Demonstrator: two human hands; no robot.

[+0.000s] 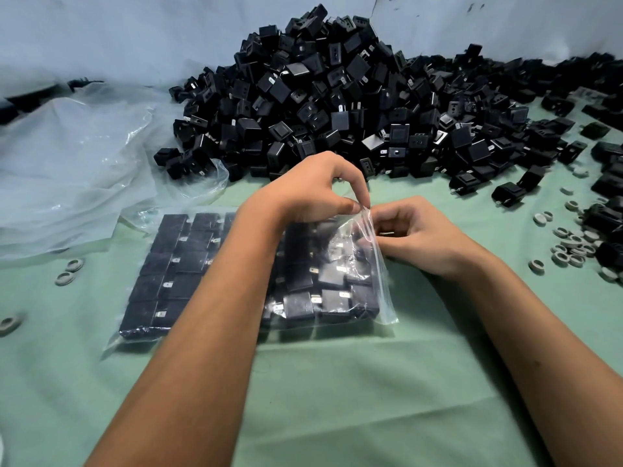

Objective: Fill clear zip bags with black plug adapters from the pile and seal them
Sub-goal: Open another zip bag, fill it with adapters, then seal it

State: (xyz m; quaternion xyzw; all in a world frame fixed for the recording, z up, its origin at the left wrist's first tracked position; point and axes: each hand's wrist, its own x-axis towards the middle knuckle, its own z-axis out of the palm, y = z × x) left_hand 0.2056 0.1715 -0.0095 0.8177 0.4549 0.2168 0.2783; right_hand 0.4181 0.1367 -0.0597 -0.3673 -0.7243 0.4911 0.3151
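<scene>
zip bag: clear, flat on green cloth, packed with rows of adapters
pile: black plug adapters, heaped behind bag

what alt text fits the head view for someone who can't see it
Two hands, left hand and right hand, pinch the open edge of a clear zip bag packed with black adapters on a green cloth. A big adapter pile sits behind.

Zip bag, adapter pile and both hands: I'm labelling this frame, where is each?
zip bag point(384, 298), head view: its clear right edge.
adapter pile point(337, 96), head view: middle of the heap.
left hand point(313, 187), head view: back of hand.
right hand point(418, 234), head view: back of hand.
</scene>
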